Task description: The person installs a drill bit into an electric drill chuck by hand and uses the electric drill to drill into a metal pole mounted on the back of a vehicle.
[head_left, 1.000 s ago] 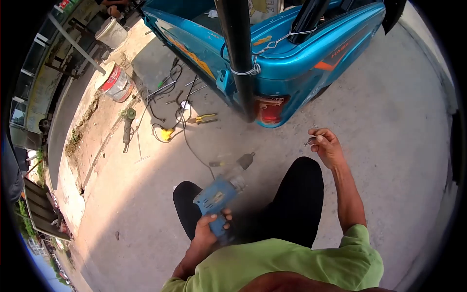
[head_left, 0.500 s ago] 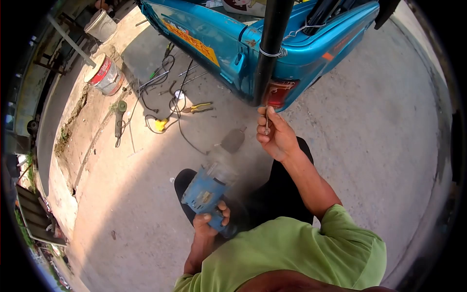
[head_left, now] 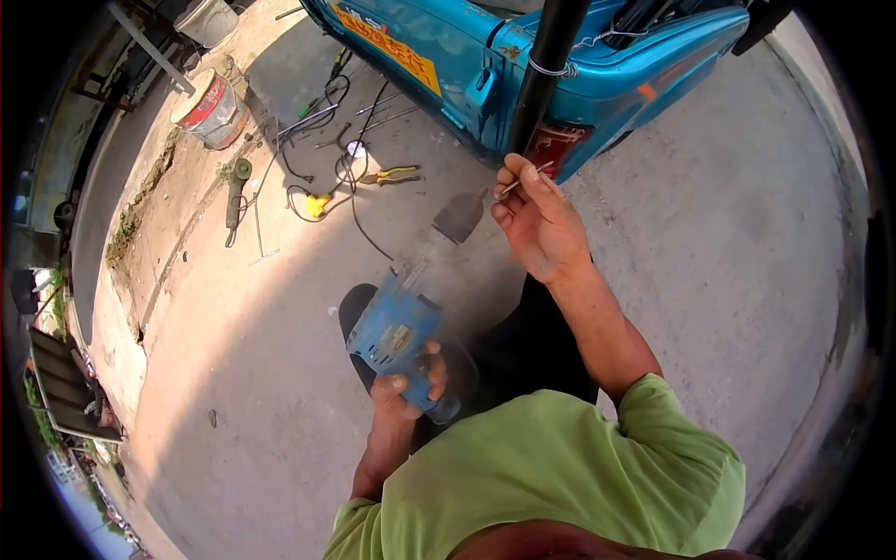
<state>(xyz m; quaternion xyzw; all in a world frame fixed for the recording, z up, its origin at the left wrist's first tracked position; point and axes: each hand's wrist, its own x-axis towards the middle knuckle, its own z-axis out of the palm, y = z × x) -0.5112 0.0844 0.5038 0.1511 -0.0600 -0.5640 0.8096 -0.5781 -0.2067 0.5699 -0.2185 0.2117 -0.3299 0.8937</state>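
My left hand is wrapped round the handle of a blue power drill, held above my knees. The drill's dark front end points up and away, toward the vehicle, and the stretch behind it looks blurred. My right hand pinches a thin metal rod between thumb and fingers. It is too small to tell whether this is a bit or a screw. That hand is just in front of the vehicle's red tail light, beside a black post.
A blue vehicle with a yellow sign stands ahead. Pliers, a yellow plug piece, tangled black cables and a green angle grinder lie on the concrete. Farther left stands a red-and-white bucket holding a pole.
The rod has swung from upright to slanting, and my right hand has risen slightly, turning its palm toward me. The drill's front end has lifted. The whole view has shifted a little.
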